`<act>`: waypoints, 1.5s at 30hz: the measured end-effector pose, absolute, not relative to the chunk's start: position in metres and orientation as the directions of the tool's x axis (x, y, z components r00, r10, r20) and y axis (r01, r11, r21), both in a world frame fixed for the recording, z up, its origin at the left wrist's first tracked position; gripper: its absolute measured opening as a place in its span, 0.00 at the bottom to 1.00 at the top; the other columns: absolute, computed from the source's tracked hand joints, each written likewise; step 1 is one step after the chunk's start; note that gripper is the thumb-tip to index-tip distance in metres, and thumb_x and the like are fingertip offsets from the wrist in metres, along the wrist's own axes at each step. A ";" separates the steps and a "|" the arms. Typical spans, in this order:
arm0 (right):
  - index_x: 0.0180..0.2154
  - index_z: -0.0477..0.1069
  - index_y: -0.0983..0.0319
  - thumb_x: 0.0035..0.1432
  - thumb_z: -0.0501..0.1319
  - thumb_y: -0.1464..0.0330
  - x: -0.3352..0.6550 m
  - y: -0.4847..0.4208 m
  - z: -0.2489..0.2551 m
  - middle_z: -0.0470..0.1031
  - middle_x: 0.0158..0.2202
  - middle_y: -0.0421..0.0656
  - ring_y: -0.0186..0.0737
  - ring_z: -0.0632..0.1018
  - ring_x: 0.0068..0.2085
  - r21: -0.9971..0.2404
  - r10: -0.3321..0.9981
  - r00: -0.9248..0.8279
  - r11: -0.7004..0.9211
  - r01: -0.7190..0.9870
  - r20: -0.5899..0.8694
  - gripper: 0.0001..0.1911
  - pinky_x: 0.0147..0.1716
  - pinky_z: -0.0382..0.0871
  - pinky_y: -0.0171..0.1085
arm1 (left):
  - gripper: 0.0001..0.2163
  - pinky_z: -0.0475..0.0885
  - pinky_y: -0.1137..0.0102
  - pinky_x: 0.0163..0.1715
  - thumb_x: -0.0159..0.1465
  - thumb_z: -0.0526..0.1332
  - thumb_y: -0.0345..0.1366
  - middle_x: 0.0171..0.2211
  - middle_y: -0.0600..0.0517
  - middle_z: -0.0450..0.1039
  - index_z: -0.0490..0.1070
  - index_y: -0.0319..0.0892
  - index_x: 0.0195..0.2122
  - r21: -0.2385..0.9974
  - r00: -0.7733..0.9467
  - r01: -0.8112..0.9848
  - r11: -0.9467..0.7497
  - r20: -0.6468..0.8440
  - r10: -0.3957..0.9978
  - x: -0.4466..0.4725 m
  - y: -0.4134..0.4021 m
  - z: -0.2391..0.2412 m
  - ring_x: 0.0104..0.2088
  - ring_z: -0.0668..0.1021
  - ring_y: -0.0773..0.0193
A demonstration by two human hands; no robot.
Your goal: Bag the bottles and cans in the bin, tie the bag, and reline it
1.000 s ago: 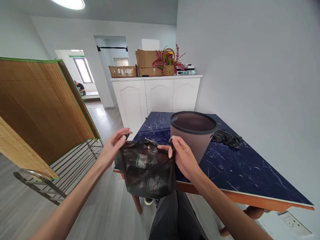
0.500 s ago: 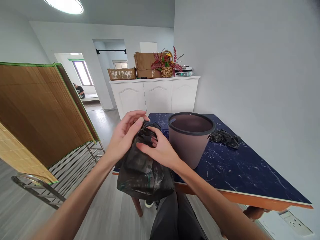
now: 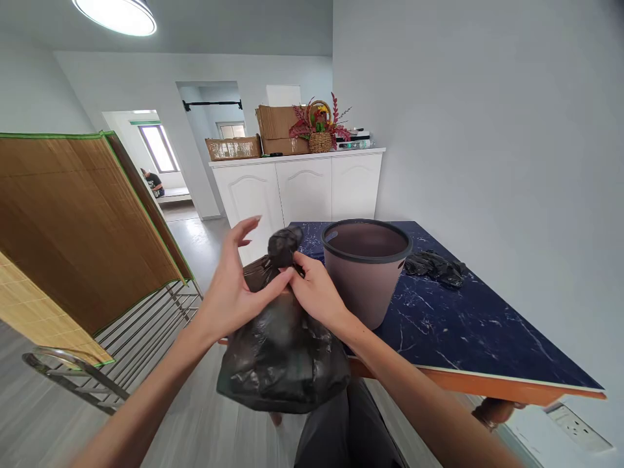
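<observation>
A full black plastic bag hangs in the air in front of me, its neck gathered into a bunch near the top. My left hand pinches that neck with thumb and lower fingers while the upper fingers stick out. My right hand is closed around the neck from the other side. Just right of my hands a grey waste bin with a dark rim stands on the blue marble-pattern table.
A crumpled black bag lies on the table behind the bin. A bamboo-mat screen and a metal rack stand at left. White cabinets with boxes and a flower basket are at the back. A person sits in the far room.
The bag's open mouth, held apart by its handles a second ago, has been drawn together into a bunched neck. Both hands came together at the top, and the bag rose slightly.
</observation>
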State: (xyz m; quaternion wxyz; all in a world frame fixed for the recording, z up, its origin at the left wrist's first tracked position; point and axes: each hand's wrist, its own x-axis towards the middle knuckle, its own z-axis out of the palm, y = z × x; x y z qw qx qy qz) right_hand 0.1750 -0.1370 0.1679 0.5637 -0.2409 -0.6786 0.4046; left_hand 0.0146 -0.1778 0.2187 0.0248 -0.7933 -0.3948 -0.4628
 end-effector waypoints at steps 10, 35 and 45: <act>0.37 0.83 0.61 0.62 0.64 0.64 0.192 -0.142 0.180 0.82 0.36 0.41 0.44 0.79 0.43 -0.868 0.744 -0.454 0.459 -0.187 0.491 0.10 0.45 0.70 0.39 | 0.22 0.79 0.60 0.45 0.64 0.70 0.53 0.44 0.49 0.83 0.77 0.45 0.52 0.505 0.431 0.702 -0.502 0.260 0.864 -0.007 -0.174 0.217 0.44 0.83 0.49; 0.59 0.74 0.56 0.72 0.65 0.61 0.267 -0.185 0.163 0.66 0.29 0.35 0.33 0.63 0.29 -0.803 0.894 -0.282 0.130 -0.582 0.349 0.17 0.31 0.58 0.36 | 0.17 0.77 0.66 0.47 0.72 0.64 0.48 0.23 0.55 0.69 0.68 0.45 0.30 0.911 0.186 -0.181 -0.371 0.402 0.897 0.010 -0.214 0.204 0.30 0.77 0.62; 0.54 0.76 0.55 0.70 0.65 0.57 0.262 -0.206 0.180 0.84 0.40 0.41 0.42 0.81 0.44 -0.903 0.885 -0.276 0.281 -0.326 0.375 0.16 0.53 0.73 0.45 | 0.15 0.64 0.71 0.25 0.61 0.73 0.47 0.25 0.59 0.56 0.74 0.48 0.43 0.907 0.244 0.215 -0.362 0.309 0.919 0.032 -0.229 0.199 0.24 0.61 0.67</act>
